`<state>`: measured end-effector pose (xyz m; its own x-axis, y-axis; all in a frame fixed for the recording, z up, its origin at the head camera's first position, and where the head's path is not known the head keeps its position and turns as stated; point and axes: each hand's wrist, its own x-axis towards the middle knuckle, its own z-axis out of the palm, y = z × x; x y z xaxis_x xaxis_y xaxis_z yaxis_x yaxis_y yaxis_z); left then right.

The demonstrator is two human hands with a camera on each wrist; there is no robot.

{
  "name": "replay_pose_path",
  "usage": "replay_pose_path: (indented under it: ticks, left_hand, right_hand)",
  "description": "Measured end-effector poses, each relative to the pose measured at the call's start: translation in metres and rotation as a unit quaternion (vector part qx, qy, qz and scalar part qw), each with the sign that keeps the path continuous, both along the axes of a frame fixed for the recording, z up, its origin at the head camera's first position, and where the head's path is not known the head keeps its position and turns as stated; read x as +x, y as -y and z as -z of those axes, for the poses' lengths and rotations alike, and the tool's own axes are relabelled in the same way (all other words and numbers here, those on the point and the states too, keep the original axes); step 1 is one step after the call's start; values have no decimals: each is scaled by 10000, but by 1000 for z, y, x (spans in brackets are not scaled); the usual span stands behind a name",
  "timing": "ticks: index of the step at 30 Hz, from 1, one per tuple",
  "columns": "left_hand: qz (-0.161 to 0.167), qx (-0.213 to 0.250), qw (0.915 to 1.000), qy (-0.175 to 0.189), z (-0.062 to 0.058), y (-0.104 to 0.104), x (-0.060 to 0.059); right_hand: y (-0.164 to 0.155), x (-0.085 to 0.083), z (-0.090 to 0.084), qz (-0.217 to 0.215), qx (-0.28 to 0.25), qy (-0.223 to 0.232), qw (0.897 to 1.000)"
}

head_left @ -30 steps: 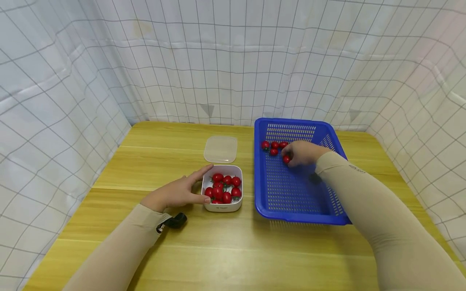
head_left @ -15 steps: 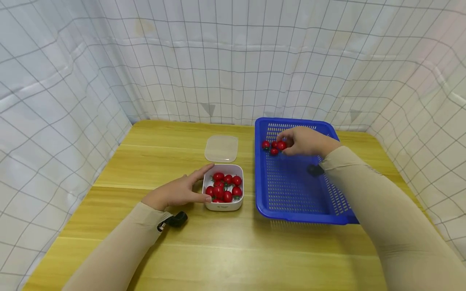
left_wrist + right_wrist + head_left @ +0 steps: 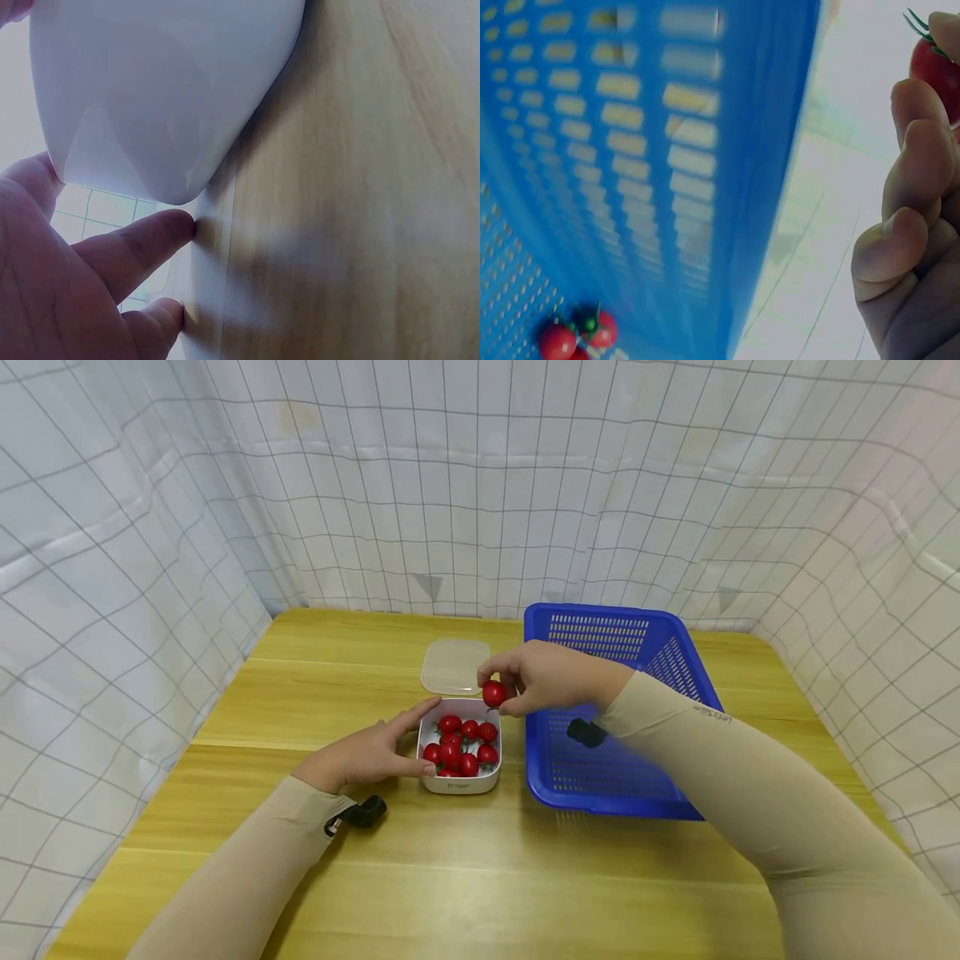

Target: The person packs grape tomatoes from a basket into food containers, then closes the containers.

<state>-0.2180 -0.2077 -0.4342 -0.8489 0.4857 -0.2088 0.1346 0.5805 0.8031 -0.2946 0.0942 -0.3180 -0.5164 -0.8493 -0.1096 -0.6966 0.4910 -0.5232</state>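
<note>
A small white box [image 3: 459,783] of several cherry tomatoes [image 3: 459,743] stands on the wooden table. My left hand [image 3: 367,757] rests against its left side with straight fingers; the left wrist view shows the box wall [image 3: 157,82] and my fingers [image 3: 142,240] beside it. My right hand [image 3: 543,677] pinches one cherry tomato [image 3: 492,694] just above the box's far right corner; that tomato [image 3: 934,66] shows in the right wrist view. A blue basket [image 3: 667,652] sits to the right, with two or three tomatoes [image 3: 577,337] inside.
A clear lid [image 3: 454,666] lies flat behind the white box. White gridded cloth [image 3: 480,485] walls in the table on three sides. Bare wood [image 3: 465,877] stretches in front of the box and the basket.
My right hand has lifted one tomato out of the blue basket and carried it left to above the white box. My left hand has stayed at the box.
</note>
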Motion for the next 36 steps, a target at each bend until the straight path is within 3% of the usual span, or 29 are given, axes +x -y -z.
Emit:
replay_pose_path:
  ticks: [9,19,22,25,30,33,36]
  left_hand:
    - [33,47,10000,33,1,0,-1]
    - [-7,-133,9999,-14,0,1,0]
    - [16,-118,9999,-27,0,1,-1]
    - [33,-30,10000,-18,1,0,-2]
    - [46,28,10000,-46,2,0,-3]
    - [45,-10,10000,-77,2,1,-2]
    - [49,5,10000,-55,2,1,-2]
  right_hand:
    - [23,7,8,-284,-11,326,9991]
    - [32,10,12,-528,117,5,9985]
    - [25,6,10,-231,158,20,9996]
    - [6,-8,6,429,-102,-117,9990]
    - [-41,-47,13,1974,-543,-478,9777]
    - [-64,-67,29,2400,-93,-436,9698]
    - [-77,-80,47,2198,679,-288,9727]
